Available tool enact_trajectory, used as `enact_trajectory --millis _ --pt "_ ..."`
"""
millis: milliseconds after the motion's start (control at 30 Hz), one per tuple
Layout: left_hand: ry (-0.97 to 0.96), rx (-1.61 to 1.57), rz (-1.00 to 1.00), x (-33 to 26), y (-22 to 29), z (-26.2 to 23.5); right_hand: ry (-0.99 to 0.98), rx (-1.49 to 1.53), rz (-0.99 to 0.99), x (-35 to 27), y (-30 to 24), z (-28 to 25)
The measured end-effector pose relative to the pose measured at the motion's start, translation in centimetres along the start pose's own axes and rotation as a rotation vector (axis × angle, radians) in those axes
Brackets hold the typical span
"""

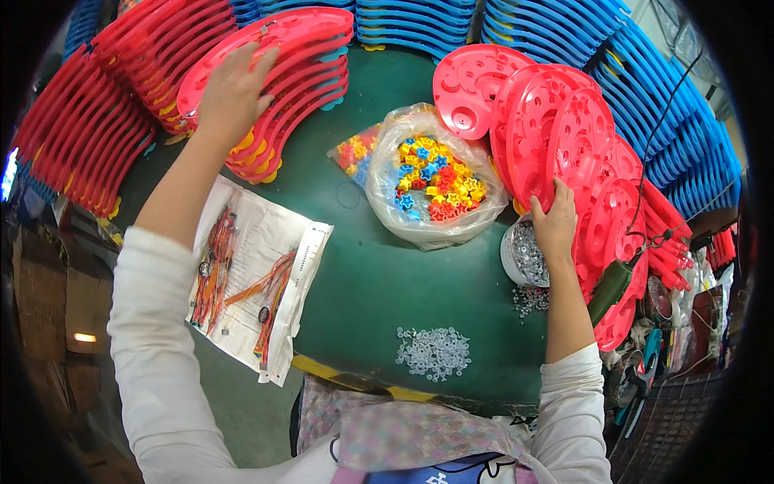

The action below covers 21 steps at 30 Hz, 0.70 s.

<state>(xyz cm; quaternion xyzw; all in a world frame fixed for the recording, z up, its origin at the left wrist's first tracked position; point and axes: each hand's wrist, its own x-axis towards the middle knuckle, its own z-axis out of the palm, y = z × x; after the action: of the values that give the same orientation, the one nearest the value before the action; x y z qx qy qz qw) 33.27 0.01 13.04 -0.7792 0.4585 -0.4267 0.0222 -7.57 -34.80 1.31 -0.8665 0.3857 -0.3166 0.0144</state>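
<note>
My left hand (232, 95) rests with spread fingers on the top panel of a curved stack of red plastic panels (314, 36) at the upper left. Yellow and blue tabs stick out along that stack's lower edge. On the right, my right hand (555, 222) has its thumb and fingers at the lower edge of a red plastic panel (574, 133) in a fanned pile. These panels are oval, with molded holes. Just beneath that wrist, a round white tub (526, 256) holds small clear and metallic pieces, partly hidden by my hand.
A clear bag (395, 206) of red, yellow and blue star pieces sits mid-table. Small translucent pieces (434, 352) lie near the front edge. Colored cords lie on a white plastic bag (250, 274). Blue panel stacks (415, 24) line the back. A dark green-handled tool (610, 292) hangs right.
</note>
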Motion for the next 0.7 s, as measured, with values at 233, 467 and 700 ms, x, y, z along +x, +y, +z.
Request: enact_trajectory --millis 233,467,700 --pt "-0.273 0.275 -0.156 2.4 0.7 3.4 0.017 0.097 0.014 0.4 2.0 -0.4" --pt "-0.171 0.132 -0.048 1.9 -0.1 1.8 0.331 0.489 -0.044 2.6 1.3 -1.4" --pt "-0.469 -1.789 -0.317 2.8 16.6 -6.2 0.318 0.410 -0.597 0.1 -8.3 -6.2"
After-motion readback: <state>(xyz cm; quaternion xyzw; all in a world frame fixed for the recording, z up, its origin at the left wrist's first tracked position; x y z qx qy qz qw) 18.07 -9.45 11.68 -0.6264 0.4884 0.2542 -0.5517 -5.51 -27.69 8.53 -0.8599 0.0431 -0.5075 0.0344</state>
